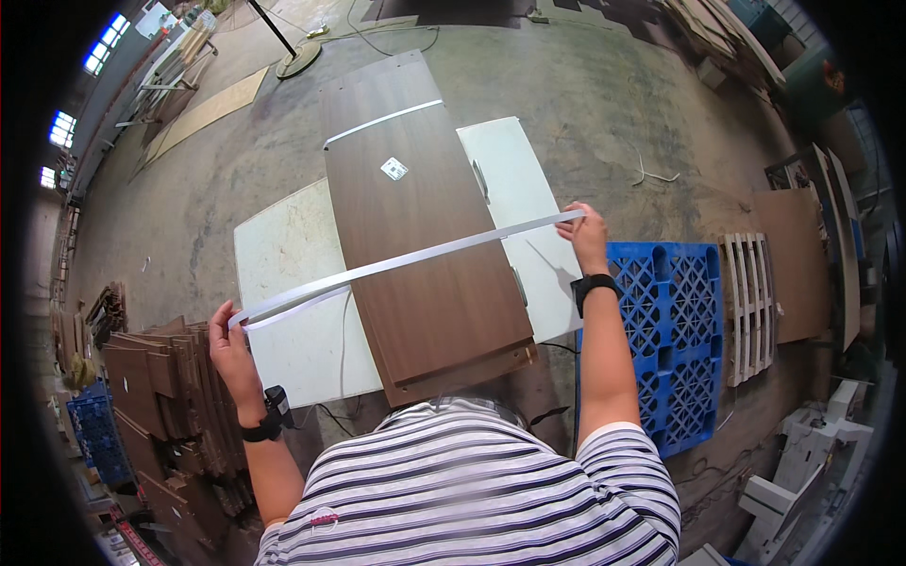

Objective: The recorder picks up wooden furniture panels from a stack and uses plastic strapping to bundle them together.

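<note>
At the far left, below and outward of the left fingers, brown panels (156, 377) lie stacked on the floor, with a blue crate (94, 434) just beyond them. The left hand (229, 344) is raised with its fingers curled shut around the folded end of a white strip (406, 259); the strip doubles back there in a narrow loop just above the fingertips. A black band with a small device (269, 415) sits on that wrist.

From the left fingers the strip runs up and to the right, held taut in the air, crossing over a white board (283, 274) and then a long brown panel (415, 236) that lies on top of it. A second white strip (382, 123) lies across the far end of the panel, well beyond both hands, and a small white label (394, 169) sits between the two strips.

The strip ends at the right hand (587, 236), whose fingers pinch its tip from above, thumb side toward the panel. A black watch (595, 283) is on that wrist. Just right of and below those fingers lies a blue pallet (675, 321), and past it a pale wooden pallet (750, 302) and a leaning brown sheet (793, 264). The person's striped shirt (472, 491) fills the lower edge between the forearms.
</note>
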Available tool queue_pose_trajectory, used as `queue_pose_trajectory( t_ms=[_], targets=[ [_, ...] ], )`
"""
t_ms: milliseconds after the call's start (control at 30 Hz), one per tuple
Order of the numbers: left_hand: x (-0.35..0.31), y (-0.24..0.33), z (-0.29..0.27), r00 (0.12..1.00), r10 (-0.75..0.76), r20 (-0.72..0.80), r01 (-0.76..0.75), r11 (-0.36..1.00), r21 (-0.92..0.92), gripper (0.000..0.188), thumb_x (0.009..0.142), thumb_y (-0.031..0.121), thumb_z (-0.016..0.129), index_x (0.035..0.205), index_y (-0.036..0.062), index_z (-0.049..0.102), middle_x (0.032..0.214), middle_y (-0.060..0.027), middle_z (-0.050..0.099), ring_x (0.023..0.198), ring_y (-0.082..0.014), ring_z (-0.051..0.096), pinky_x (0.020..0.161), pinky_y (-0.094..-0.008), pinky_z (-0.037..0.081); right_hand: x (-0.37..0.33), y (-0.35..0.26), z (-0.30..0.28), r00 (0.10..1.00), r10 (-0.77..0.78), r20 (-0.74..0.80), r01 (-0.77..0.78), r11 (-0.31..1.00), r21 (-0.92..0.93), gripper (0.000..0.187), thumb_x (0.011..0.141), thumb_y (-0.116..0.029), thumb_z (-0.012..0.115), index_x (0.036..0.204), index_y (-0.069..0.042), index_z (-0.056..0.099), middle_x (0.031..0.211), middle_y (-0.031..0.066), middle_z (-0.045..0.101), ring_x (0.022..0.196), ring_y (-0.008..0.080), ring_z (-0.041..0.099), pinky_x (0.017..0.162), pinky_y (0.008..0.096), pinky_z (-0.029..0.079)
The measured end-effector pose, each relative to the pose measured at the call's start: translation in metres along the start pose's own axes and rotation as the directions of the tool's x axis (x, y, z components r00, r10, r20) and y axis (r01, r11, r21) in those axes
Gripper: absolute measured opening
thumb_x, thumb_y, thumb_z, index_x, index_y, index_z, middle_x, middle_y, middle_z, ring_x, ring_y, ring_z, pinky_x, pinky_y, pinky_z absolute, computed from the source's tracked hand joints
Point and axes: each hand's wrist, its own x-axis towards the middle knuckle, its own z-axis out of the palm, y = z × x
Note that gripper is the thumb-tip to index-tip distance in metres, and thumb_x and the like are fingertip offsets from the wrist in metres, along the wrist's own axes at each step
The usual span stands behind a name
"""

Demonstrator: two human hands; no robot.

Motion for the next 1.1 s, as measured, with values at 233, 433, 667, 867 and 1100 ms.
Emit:
queue_pose_trajectory(
  t_ms=[233, 433, 667, 867, 1100],
  targets=[
    [-0.011, 0.005, 0.028, 0.991, 0.025, 0.128, -0.032, 0.998, 0.052, 0.029, 0.093, 0.004, 0.044, 0.120, -0.0013, 0.053, 0.111, -0.0086, 0.057, 0.097, -0.0146, 0.056, 0.089, -0.0262, 0.043, 0.022, 0.112, 0.057, 0.993, -0.074, 0.093, 0.089, 0.980, -0.177, 0.022, 0.091, -0.016, 0.045, 0.096, 0.002, 0.058, 0.086, 0.0160, 0.063, 0.073, 0.0285, 0.066, 0.063, 0.0350, 0.055],
    [-0.019, -0.024, 0.013, 1.000, 0.029, -0.011, -0.026, 0.975, 0.222, 0.037, 0.087, 0.004, 0.054, 0.123, -0.0024, 0.049, 0.117, -0.0130, 0.055, 0.111, -0.0222, 0.051, 0.099, -0.0326, 0.037, -0.009, 0.067, 0.072, 0.959, -0.239, 0.153, 0.281, 0.874, -0.395, 0.026, 0.085, -0.021, 0.053, 0.098, 0.001, 0.060, 0.086, 0.0205, 0.065, 0.082, 0.0316, 0.066, 0.072, 0.0369, 0.051],
    [-0.090, -0.156, 0.019, 0.544, -0.719, 0.433, 0.783, 0.621, 0.047, 0.021, 0.082, 0.012, 0.065, 0.099, 0.0032, 0.054, 0.073, 0.0018, 0.047, 0.059, -0.0064, 0.043, 0.049, -0.0224, 0.036, -0.138, 0.064, 0.000, 0.919, 0.059, 0.389, 0.229, 0.726, -0.649, 0.029, 0.086, -0.027, 0.057, 0.087, 0.002, 0.062, 0.080, 0.0227, 0.063, 0.079, 0.0399, 0.060, 0.071, 0.0453, 0.047],
    [-0.131, -0.166, 0.092, 0.356, -0.664, 0.657, 0.722, 0.642, 0.258, 0.013, 0.087, 0.014, 0.057, 0.092, 0.0021, 0.059, 0.071, 0.0016, 0.051, 0.061, -0.0036, 0.045, 0.047, -0.0195, 0.037, -0.205, 0.084, 0.006, 0.932, -0.199, 0.303, 0.361, 0.577, -0.733, 0.028, 0.088, -0.021, 0.055, 0.105, 0.002, 0.055, 0.094, 0.0215, 0.053, 0.087, 0.0398, 0.052, 0.078, 0.0469, 0.042],
    [-0.129, -0.182, 0.095, 0.282, -0.685, 0.672, 0.618, 0.665, 0.419, 0.018, 0.088, 0.013, 0.056, 0.099, 0.0011, 0.063, 0.070, 0.0036, 0.054, 0.056, -0.0036, 0.044, 0.050, -0.0201, 0.037, -0.202, 0.062, 0.016, 0.917, -0.115, 0.381, 0.390, 0.451, -0.802, 0.031, 0.090, -0.026, 0.053, 0.098, 0.003, 0.056, 0.091, 0.0208, 0.054, 0.087, 0.0383, 0.053, 0.076, 0.0462, 0.045]
  ],
)
